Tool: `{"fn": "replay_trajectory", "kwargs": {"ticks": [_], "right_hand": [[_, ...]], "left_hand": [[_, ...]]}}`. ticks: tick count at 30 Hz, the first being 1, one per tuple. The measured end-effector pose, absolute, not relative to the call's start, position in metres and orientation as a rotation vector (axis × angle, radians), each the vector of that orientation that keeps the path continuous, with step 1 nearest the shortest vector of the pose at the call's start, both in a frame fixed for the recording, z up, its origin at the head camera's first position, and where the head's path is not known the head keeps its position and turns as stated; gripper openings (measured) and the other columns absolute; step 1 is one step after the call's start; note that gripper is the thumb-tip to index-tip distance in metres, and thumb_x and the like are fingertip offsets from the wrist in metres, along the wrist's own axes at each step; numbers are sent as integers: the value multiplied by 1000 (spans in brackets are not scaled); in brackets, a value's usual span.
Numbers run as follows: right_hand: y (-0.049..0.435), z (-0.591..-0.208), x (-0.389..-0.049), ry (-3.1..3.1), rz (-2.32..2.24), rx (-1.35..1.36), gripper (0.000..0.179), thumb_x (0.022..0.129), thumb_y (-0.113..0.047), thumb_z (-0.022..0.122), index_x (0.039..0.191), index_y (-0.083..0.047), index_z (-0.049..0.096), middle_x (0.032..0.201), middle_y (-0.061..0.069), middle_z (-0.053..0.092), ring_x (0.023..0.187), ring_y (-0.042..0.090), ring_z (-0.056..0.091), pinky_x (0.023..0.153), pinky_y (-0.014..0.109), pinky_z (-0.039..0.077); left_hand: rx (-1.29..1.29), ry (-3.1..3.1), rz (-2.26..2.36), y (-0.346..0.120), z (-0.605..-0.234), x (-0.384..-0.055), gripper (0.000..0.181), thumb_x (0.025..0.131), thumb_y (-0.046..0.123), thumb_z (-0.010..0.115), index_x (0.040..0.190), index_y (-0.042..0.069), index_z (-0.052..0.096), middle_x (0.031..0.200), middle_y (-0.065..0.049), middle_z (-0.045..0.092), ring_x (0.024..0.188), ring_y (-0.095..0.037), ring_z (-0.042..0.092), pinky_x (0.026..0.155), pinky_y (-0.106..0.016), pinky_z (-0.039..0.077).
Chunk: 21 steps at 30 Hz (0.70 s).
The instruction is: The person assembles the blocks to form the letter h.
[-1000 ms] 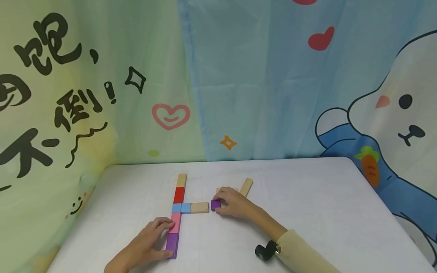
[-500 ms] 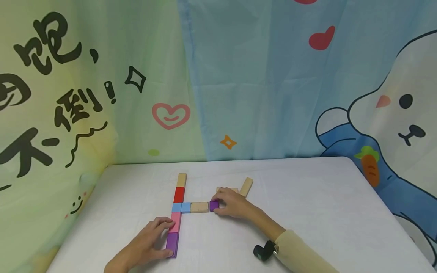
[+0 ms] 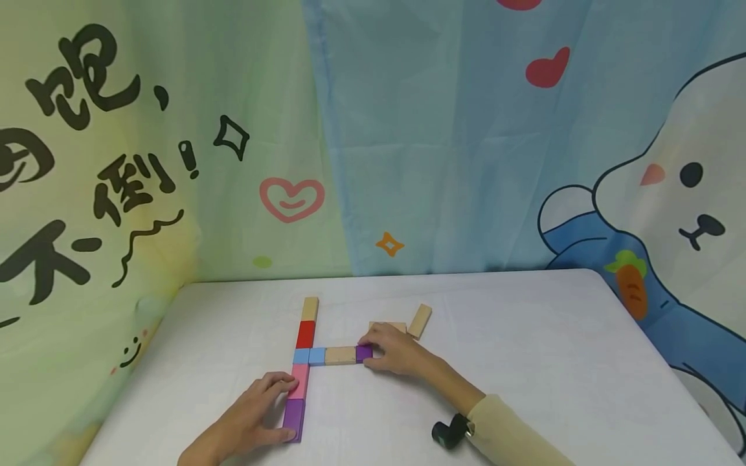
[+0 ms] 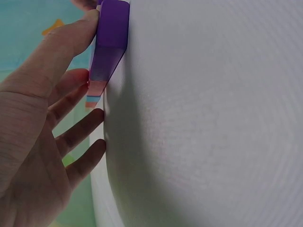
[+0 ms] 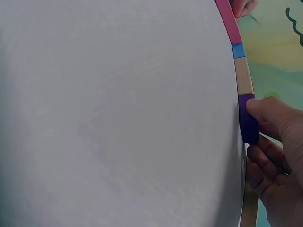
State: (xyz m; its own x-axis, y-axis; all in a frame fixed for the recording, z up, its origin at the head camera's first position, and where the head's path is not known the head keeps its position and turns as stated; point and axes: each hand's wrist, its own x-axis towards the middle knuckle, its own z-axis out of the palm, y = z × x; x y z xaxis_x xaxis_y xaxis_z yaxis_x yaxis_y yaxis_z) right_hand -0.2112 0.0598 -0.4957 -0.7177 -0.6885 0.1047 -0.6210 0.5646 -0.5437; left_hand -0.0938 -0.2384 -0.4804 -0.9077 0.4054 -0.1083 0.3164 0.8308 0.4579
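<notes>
My right hand (image 3: 396, 351) pinches a small purple block (image 3: 364, 353) between thumb and fingers. That block meets the right end of a plain wooden block (image 3: 340, 355) on the table. To its left come two light blue blocks (image 3: 317, 356), in line with it. The inner blue one sits in a column with a plain wooden block (image 3: 310, 309), a red block (image 3: 305, 334), a pink block (image 3: 300, 382) and a long purple block (image 3: 294, 414). My left hand (image 3: 247, 414) rests against the column, thumb at the long purple block (image 4: 113, 28) and fingers at the pink one.
Two loose plain wooden blocks lie behind my right hand: one slanted (image 3: 419, 321), the other (image 3: 387, 325) partly covered by the hand. A black device (image 3: 450, 432) hangs at the right wrist. Beyond the white table (image 3: 524, 362) is a printed curtain (image 3: 402, 142).
My right hand has moved a little left with the small purple block, closing the gap to the plain wooden block. My left hand keeps its place on the column.
</notes>
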Motion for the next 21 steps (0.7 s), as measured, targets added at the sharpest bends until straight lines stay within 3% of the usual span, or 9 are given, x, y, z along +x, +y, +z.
{"fn": "replay_trajectory", "kwargs": {"ticks": [9, 14, 21], "right_hand": [[71, -484, -217, 2730, -893, -1076, 40, 81, -29, 68, 116, -11, 62, 108, 2, 60, 101, 16, 51, 88, 34, 47], [86, -481, -224, 2757, -936, -1001, 40, 81, -30, 68, 116, -11, 62, 109, 3, 60, 104, 18, 51, 88, 38, 47], [115, -482, -229, 3014, -835, -737, 52, 76, -37, 72, 118, -9, 60, 113, 6, 58, 108, 24, 50, 88, 41, 48]], "left_hand": [[535, 2792, 651, -238, -481, -94, 74, 71, 57, 68, 130, 18, 47, 130, 5, 44, 118, -17, 45, 96, -45, 46], [534, 2795, 658, -237, -480, -93, 74, 71, 58, 67, 130, 17, 47, 130, 3, 44, 118, -19, 46, 96, -46, 46], [547, 2830, 609, -238, -481, -92, 77, 71, 64, 62, 132, 20, 46, 130, 5, 43, 118, -16, 45, 96, -46, 46]]}}
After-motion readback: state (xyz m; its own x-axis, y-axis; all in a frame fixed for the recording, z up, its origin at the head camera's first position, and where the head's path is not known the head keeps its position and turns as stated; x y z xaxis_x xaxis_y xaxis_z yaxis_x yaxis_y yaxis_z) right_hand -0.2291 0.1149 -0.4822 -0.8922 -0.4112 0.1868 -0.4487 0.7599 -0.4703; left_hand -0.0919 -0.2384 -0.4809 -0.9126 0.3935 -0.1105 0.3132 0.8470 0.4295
